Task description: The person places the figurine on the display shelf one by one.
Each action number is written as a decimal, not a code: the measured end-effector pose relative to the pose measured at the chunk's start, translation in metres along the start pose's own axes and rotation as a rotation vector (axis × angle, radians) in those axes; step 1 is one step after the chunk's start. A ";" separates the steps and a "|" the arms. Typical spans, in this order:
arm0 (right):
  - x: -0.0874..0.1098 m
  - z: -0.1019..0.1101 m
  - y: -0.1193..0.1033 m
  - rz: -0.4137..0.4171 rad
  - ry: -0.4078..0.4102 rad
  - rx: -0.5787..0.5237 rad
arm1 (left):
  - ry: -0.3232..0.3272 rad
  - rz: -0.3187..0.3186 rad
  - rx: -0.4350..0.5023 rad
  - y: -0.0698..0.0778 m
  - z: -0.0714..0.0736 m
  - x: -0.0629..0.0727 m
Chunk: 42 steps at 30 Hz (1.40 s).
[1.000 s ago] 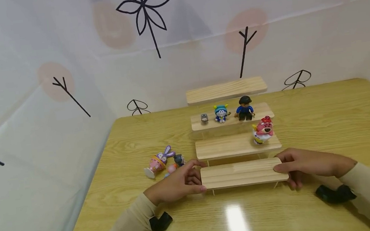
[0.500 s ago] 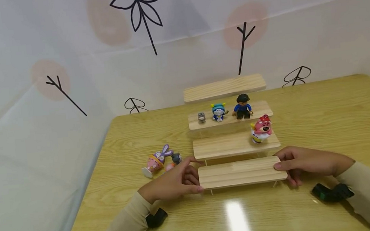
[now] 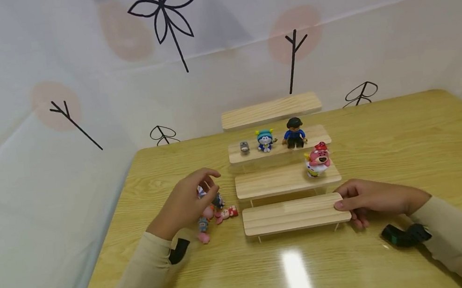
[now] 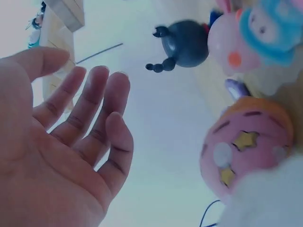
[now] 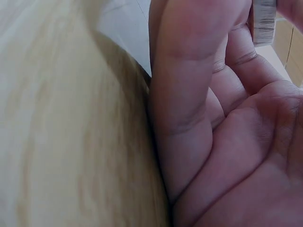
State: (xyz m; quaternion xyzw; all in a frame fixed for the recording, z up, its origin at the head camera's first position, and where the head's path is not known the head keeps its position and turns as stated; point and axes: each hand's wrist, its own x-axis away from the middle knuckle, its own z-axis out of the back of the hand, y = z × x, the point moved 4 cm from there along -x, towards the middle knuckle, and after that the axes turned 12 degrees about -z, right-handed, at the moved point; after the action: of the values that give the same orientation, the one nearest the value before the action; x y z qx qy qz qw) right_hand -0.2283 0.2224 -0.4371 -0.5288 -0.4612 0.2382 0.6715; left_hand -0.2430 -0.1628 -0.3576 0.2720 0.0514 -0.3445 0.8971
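My right hand (image 3: 372,198) holds the right end of the front wooden display shelf (image 3: 293,215), thumb on top and fingers at the side. In the right wrist view, the curled fingers (image 5: 182,94) lie close to blurred wood grain. To the shelf's left, my left hand (image 3: 188,200) hovers over a cluster of small toy figures, holding nothing. The left wrist view has its fingers (image 4: 97,90) loosely bent and apart. Beside them are a pink figure with gold stars (image 4: 246,137), a dark-haired figure (image 4: 184,42) and a light blue one (image 4: 270,28). A red-and-pink figure (image 3: 226,214) lies nearest the shelf.
Behind the front shelf rise more wooden tiers. A pink bear figure (image 3: 319,165) stands on one; the tier above bears a blue-shirted figure (image 3: 295,135), a blue horned figure (image 3: 265,141) and a small grey one (image 3: 244,148). A patterned cloth (image 3: 241,77) hangs behind the table.
My left hand has let go of the front shelf's left end and moved left and away over the toy figures. The right hand keeps its hold. The whole view has shifted slightly.
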 end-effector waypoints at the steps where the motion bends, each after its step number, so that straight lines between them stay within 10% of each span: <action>1: 0.000 0.000 0.000 -0.003 0.001 -0.003 | -0.001 0.001 -0.036 -0.001 0.000 -0.002; 20: -0.001 0.000 -0.002 0.008 0.001 0.004 | -0.215 0.128 -0.014 -0.030 -0.011 0.005; 42: 0.000 -0.002 -0.002 0.001 0.023 0.016 | -0.222 0.102 -0.112 -0.030 -0.020 0.004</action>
State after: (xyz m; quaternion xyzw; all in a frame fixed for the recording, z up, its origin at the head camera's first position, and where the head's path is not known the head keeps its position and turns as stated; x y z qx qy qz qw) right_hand -0.2272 0.2207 -0.4354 -0.5264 -0.4511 0.2362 0.6809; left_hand -0.2574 -0.1728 -0.3892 0.1840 -0.0429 -0.3229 0.9274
